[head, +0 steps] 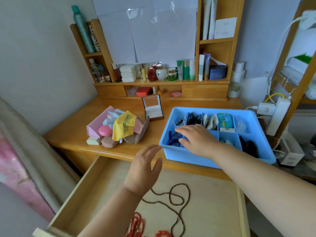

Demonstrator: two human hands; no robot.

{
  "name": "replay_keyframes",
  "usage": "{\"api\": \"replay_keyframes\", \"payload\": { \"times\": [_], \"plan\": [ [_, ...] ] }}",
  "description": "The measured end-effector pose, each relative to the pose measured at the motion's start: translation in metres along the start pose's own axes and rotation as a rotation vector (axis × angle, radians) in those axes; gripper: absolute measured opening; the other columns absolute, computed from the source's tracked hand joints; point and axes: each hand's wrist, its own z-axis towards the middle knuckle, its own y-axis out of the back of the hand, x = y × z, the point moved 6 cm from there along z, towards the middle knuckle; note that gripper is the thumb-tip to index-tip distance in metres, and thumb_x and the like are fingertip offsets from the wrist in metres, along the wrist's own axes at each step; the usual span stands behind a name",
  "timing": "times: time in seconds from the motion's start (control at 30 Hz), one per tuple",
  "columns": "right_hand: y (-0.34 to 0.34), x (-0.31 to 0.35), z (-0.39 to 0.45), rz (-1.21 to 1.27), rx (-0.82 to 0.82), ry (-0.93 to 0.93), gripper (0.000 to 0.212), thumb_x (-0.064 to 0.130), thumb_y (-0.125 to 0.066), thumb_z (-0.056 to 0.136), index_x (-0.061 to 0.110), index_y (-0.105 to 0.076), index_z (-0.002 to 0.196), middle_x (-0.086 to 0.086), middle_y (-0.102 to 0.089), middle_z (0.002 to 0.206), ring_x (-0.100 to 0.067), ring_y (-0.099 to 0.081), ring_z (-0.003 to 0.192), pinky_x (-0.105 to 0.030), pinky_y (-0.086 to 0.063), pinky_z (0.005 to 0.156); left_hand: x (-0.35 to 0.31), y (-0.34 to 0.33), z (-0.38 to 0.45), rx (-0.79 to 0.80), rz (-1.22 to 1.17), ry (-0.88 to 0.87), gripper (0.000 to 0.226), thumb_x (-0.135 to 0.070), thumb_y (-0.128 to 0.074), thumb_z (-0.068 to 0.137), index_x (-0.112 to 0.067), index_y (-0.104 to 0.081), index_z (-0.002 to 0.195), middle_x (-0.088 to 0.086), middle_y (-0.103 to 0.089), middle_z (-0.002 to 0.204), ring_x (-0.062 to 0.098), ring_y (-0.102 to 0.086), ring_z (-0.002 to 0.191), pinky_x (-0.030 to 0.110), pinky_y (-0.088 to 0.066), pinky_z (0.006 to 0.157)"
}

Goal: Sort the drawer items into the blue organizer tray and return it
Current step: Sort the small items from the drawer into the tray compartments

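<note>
We note the blue plastic organizer tray sitting on the honey-coloured wooden desk top, at its front right, with the long axis running left-right and the near wall at the desk edge. Its compartments already hold goods: dark items, pale pouches, a blue-green tissue pack.

Right hand is over the tray's front-left compartments, palm down, fingers straight and spread, gripping nothing we can see; whether the tips touch the purple-blue contents below we cannot tell. Left hand hangs between the tray's near-left corner and the open pale wooden drawer, fingers loosely extended, thumb out, holding nothing — its tips lie just beside that corner.

Items outstanding, in our judgement:
- In drawer: a long dark-brown bead strand, looped, and red coral-coloured beads at the near edge. Both lie below and toward us from the left hand.
- On desk, left of tray: a heap incl. a yellow printed cloth, pink bar soaps, a pink triangular box and round brown pads.

Key relation: the heap lies to the left of both hands, approx. level with the tray; left hand is the nearer. The dark strand's loops run roughly front-to-back, so a reach down and back by the left hand looks the shorter option. Sorting appears part done; tray not yet returned.
</note>
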Motion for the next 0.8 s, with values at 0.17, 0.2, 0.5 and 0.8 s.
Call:
{"api": "replay_keyframes", "payload": {
  "times": [0.17,0.2,0.5,0.8],
  "plan": [
    [-0.019,0.012,-0.006,0.025,0.296,0.003,0.060,0.060,-0.013,0.095,0.033,-0.045,0.138,0.015,-0.036,0.148,-0.009,-0.015,0.143,-0.045,0.000,0.115,0.042,-0.005,-0.065,0.064,-0.070,0.277,0.028,-0.009,-0.058,0.090,-0.016,-0.065,0.116,-0.016,-0.057,0.114,0.001,-0.055,0.100,-0.004,-0.031,0.083],
    [-0.021,0.013,-0.005,0.004,0.331,-0.009,0.062,0.061,-0.012,0.094,0.033,-0.053,0.131,0.014,-0.043,0.143,-0.011,-0.017,0.143,-0.046,0.001,0.115,0.051,-0.009,-0.079,0.095,-0.062,0.331,0.029,-0.008,-0.057,0.090,-0.016,-0.064,0.117,-0.014,-0.057,0.115,0.002,-0.055,0.101,-0.005,-0.029,0.082],
    [0.005,0.042,-0.035,-0.011,-0.274,0.110,0.051,0.036,-0.059,0.091,0.000,-0.055,0.126,-0.015,-0.054,0.132,-0.037,-0.050,0.117,-0.043,-0.035,0.103,0.084,-0.050,-0.164,0.429,0.033,0.551,0.026,-0.019,-0.049,0.093,-0.024,-0.064,0.114,-0.011,-0.061,0.113,0.001,-0.054,0.094,0.002,-0.034,0.075],
    [-0.117,0.067,-0.175,0.331,0.185,-0.032,0.014,0.027,-0.057,0.091,0.024,-0.070,0.092,0.014,-0.062,0.085,-0.001,-0.056,0.078,-0.020,-0.049,0.071,0.046,-0.133,-0.183,0.941,0.227,0.593,0.036,-0.031,-0.058,0.080,-0.019,-0.057,0.114,0.002,-0.060,0.111,0.022,-0.060,0.098,0.032,-0.052,0.082]
  ]
}}
